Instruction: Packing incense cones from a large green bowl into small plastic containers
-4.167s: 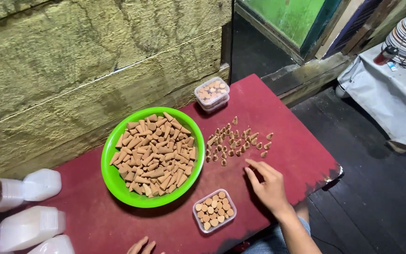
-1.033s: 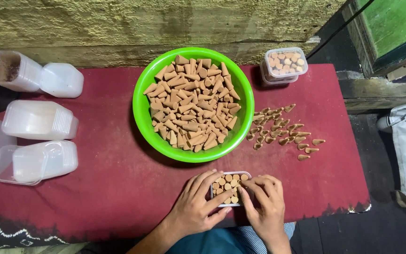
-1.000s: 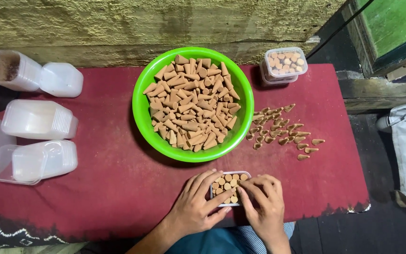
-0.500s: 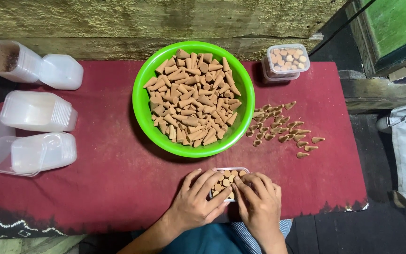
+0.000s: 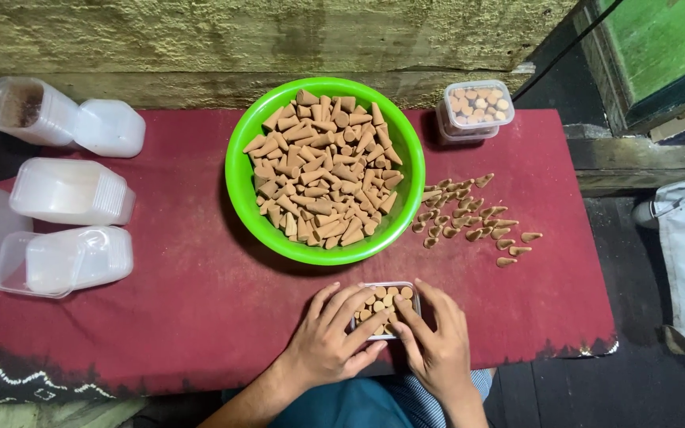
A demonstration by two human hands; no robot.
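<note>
At the near edge of the red cloth-covered table [image 5: 184, 301], a small clear plastic box [image 5: 384, 307] sits packed with brown incense cones standing upright, their round bases facing up. Both hands close around it. The left hand [image 5: 328, 341] lies palm down with its fingers spread over the box's left side and near edge, gripping it. The right hand [image 5: 436, 345] comes in from the right, fingers bent, its fingertips pressing on the cones at the box's right side and its thumb along the near rim. Both forearms enter from the bottom edge, above blue cloth at the person's lap.

Just beyond the box stands a round bright green bowl [image 5: 241, 170], heaped with loose brown cones [image 5: 327, 170] lying every which way. To the right of the bowl, a scatter of smaller cones [image 5: 469, 220] lies on the cloth, apart from the hands.

At the left, stacks of empty translucent white boxes [image 5: 69, 190] lie on their sides, one stack behind another. At the far right corner, by the rough yellowish wall [image 5: 200, 36], two filled clear boxes [image 5: 476, 107] sit stacked, the top one showing round cone bases.
</note>
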